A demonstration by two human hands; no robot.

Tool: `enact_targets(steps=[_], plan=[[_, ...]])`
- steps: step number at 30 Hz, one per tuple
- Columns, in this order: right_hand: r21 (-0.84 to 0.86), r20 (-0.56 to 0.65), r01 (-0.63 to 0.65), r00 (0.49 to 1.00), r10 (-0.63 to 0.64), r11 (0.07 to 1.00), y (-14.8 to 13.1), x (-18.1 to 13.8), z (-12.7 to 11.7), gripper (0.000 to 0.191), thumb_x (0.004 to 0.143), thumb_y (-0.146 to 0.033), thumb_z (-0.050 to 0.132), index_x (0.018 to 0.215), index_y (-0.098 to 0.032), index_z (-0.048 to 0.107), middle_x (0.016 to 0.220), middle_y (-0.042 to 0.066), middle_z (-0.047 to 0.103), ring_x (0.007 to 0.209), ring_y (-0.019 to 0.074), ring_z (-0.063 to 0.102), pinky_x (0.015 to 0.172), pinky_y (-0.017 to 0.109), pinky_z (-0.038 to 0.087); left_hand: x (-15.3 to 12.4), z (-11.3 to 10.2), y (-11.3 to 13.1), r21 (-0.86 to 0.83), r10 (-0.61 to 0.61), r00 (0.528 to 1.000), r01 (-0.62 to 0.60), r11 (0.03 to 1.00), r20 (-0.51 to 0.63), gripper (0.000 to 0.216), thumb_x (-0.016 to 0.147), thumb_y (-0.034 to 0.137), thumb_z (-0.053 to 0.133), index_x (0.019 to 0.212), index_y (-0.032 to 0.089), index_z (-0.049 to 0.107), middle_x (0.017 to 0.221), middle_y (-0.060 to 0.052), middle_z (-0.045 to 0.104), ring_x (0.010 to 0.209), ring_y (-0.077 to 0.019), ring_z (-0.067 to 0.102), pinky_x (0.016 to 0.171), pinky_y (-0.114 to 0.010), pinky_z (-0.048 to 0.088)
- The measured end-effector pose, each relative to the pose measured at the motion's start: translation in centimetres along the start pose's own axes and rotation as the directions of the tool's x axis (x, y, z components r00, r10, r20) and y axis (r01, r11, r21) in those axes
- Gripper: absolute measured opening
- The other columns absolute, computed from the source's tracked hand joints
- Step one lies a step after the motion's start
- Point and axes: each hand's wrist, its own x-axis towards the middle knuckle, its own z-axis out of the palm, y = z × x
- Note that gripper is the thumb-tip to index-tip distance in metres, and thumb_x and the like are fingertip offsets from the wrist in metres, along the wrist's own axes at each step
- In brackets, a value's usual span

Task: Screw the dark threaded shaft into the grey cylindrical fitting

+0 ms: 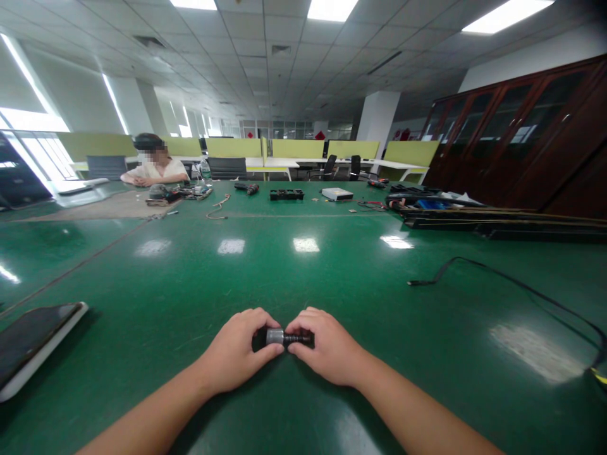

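Close to the front of the green table, a short silver-and-black cylindrical part lies sideways between my two hands. Thumb and fingers of my left hand (237,344) are closed around its smooth silver collar (274,336), whose left end is dark. My right hand (329,347) pinches the black ridged shaft (294,339) at the collar's right side. The two sets of fingertips almost meet. My fingers cover parts of both pieces, and I cannot tell how far the shaft sits inside the collar.
A tablet-like device (35,338) lies at the left edge. To the right, a black cable (512,278) curves over the green table (303,278). Along the far side are a power drill (246,188), a black tray (286,194) and a white box (336,194). Another person (156,165) sits far left.
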Motion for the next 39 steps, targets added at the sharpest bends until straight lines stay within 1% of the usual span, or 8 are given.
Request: enact_targets(steps=[9, 17, 31, 39], plan=[[-0.008, 0.009, 0.009, 1.0, -0.009, 1.0, 0.1, -0.1, -0.4, 0.013, 0.076, -0.014, 0.072, 0.087, -0.019, 0.067, 0.08, 0.0, 0.063, 0.08, 0.0167, 0.055, 0.071, 0.029, 0.04, 0.0, -0.1, 0.2, 0.002, 0.006, 1.0, -0.006, 1.0, 0.009, 0.018, 0.085, 0.032, 0.067, 0.099, 0.022, 0.066, 0.095, -0.003, 0.068, 0.089, -0.0214, 0.06, 0.078, -0.032, 0.044], [-0.016, 0.014, 0.006, 1.0, -0.006, 1.0, 0.1, -0.1, -0.6, 0.012, 0.076, -0.014, 0.072, 0.085, -0.019, 0.068, 0.078, 0.0, 0.064, 0.078, 0.0164, 0.056, 0.071, 0.029, 0.04, -0.1, 0.0, -0.1, 0.006, 0.015, 1.0, -0.015, 1.0, 0.008, 0.018, 0.085, 0.034, 0.066, 0.099, 0.022, 0.066, 0.094, -0.003, 0.067, 0.088, -0.0214, 0.06, 0.078, -0.031, 0.044], [-0.044, 0.003, 0.005, 1.0, -0.005, 0.999, 0.8, -0.2, -1.5, 0.009, 0.072, -0.013, 0.072, 0.078, -0.019, 0.069, 0.076, 0.0, 0.064, 0.077, 0.0157, 0.056, 0.072, 0.029, 0.039, -0.2, -0.2, -0.2, -0.006, 0.007, 1.0, -0.007, 1.0, 0.017, 0.017, 0.086, 0.033, 0.066, 0.099, 0.023, 0.066, 0.095, -0.002, 0.068, 0.089, -0.0212, 0.059, 0.079, -0.032, 0.043], [-0.047, 0.009, -0.005, 1.0, 0.005, 0.999, 1.1, -0.2, -1.7, 0.008, 0.071, -0.014, 0.074, 0.076, -0.018, 0.069, 0.074, 0.0, 0.062, 0.075, 0.015, 0.056, 0.069, 0.027, 0.039, -0.1, -0.2, -0.1, 0.008, 0.001, 1.0, -0.001, 1.0, 0.023, 0.017, 0.086, 0.034, 0.066, 0.098, 0.023, 0.066, 0.094, -0.001, 0.067, 0.087, -0.0209, 0.059, 0.077, -0.032, 0.043]])
